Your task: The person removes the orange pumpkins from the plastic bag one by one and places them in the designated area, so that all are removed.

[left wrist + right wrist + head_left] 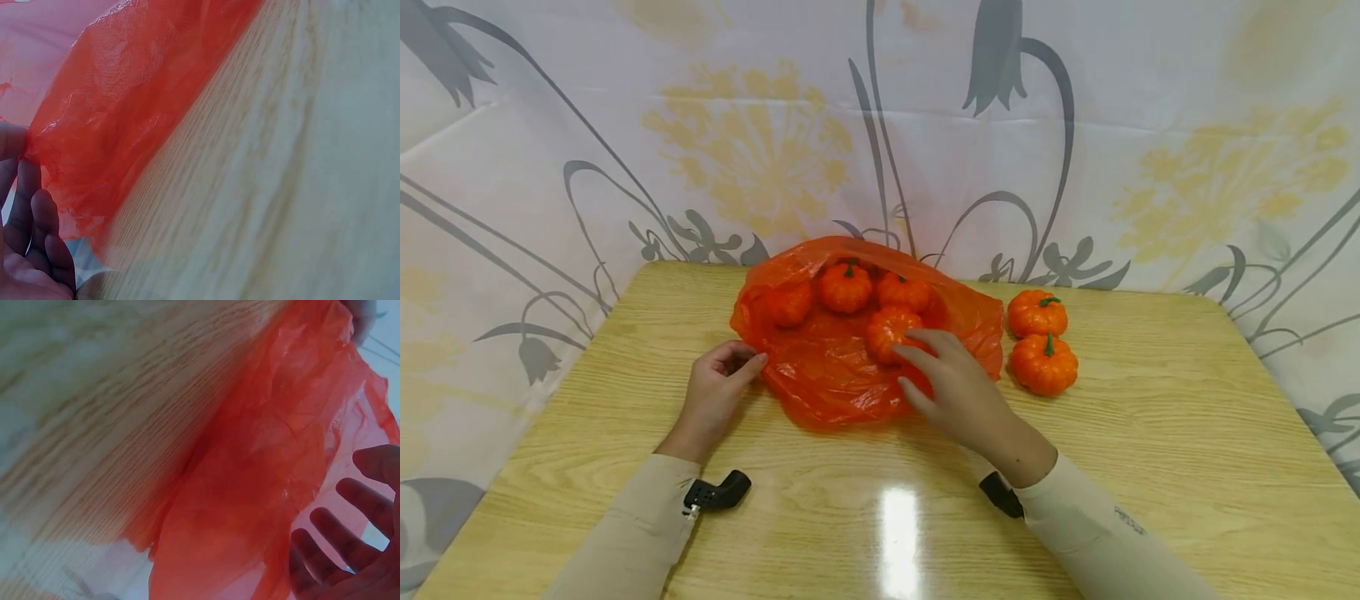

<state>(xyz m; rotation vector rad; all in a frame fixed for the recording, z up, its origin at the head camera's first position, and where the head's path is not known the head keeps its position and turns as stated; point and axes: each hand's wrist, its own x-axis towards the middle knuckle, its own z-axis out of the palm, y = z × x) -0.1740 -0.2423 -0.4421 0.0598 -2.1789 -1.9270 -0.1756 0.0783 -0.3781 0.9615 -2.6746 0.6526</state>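
Note:
A red-orange plastic bag (835,392) lies spread with its mouth toward me, several small orange pumpkins inside. At its left edge my left hand (718,387) pinches the film between thumb and index finger; the left wrist view shows this hand (34,231) at the bag's edge (119,106). My right hand (958,392) reaches in at the mouth, fingertips beside the nearest pumpkin (887,333). The head view cannot settle whether they touch it. In the right wrist view that hand (359,531) has spread fingers and nothing in its grasp. Behind are a left pumpkin (792,304) and a green-stemmed one (847,289).
Right of the bag, two more pumpkins stand close together, a rear one (1037,313) and a front one (1043,365). The wooden table (1157,450) meets a flower-patterned cloth (910,150) at the back. Black wrist cameras sit by both cuffs.

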